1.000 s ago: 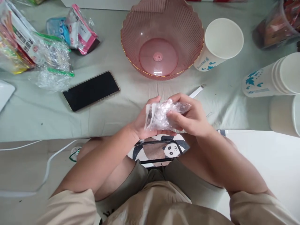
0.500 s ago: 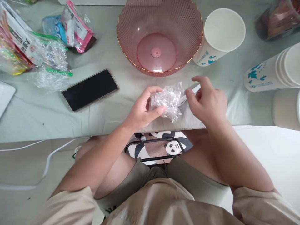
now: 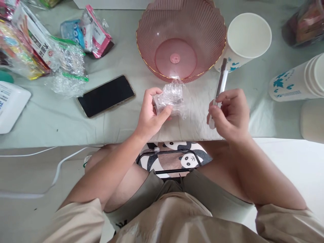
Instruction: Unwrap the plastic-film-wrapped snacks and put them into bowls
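Note:
My left hand point(image 3: 154, 114) is closed around a crinkled bundle of clear plastic wrap point(image 3: 174, 98), thumb on top and fingers at its far side. Whatever lies inside the wrap cannot be made out. My right hand point(image 3: 229, 113) grips a slim white-and-grey utility knife point(image 3: 221, 82) between thumb and fingers. The knife points away from me, its dark end near the paper cup point(image 3: 249, 35). Just beyond the bundle stands a pink ribbed bowl point(image 3: 177, 55) with a gold rim.
On the left lie a phone point(image 3: 106, 96), snack packets point(image 3: 97, 32), more clear wrap point(image 3: 69, 67) and a white box point(image 3: 12, 106). Stacked paper cups point(image 3: 295, 79) lie at the right, below a dark container point(image 3: 303, 25). The cloth-covered table's point(image 3: 113, 130) near edge is above my lap.
My right hand has drawn the knife away from the bundle and turned it upward. The bundle has shifted slightly left in my left hand. The camera view has moved a little left.

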A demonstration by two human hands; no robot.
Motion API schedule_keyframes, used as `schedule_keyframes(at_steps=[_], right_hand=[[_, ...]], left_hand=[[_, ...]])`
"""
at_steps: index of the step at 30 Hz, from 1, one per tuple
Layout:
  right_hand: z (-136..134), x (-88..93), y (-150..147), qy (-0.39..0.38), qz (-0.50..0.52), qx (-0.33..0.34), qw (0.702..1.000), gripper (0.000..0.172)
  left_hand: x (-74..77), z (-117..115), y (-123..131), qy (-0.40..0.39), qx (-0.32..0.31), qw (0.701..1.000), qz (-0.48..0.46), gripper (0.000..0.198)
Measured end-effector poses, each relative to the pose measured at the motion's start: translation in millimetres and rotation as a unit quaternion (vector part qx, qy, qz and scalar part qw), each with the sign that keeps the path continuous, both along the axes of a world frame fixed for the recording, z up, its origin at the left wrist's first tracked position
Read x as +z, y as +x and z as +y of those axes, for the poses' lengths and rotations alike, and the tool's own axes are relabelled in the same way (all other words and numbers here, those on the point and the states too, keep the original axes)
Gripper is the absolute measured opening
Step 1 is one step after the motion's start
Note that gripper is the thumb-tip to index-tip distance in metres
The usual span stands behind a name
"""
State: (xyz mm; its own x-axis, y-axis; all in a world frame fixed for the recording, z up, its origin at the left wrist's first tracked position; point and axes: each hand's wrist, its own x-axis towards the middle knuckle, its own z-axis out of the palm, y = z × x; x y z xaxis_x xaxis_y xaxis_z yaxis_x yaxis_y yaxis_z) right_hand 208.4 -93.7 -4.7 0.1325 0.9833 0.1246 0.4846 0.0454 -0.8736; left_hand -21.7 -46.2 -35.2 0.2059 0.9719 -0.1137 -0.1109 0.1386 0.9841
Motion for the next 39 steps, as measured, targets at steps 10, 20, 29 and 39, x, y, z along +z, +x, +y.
schedule_keyframes(at_steps=[10,20,29,39], right_hand=[[-21,-9.5,-52,-0.09,0.26,0.21,0.938,0.022],[-30,-6.5,-58,-0.058,0.199,0.266,0.941,0.013],[-13,1.0,-20,0.036,-0.175,0.242,0.954,0.035],[1,-8.8,6,0.142,-0.335,0.035,0.931,0.028]], left_hand=[[-0.1,-5,3,0.087,-0.029,0.996,0.008,0.048],[-13.9,7,-8,0.199,0.084,0.976,0.011,0.047],[12.2,19,-28,0.051,0.17,0.981,-0.074,0.051],[12.1,5,-23,-0.075,-0.001,0.974,-0.215,0.037]])
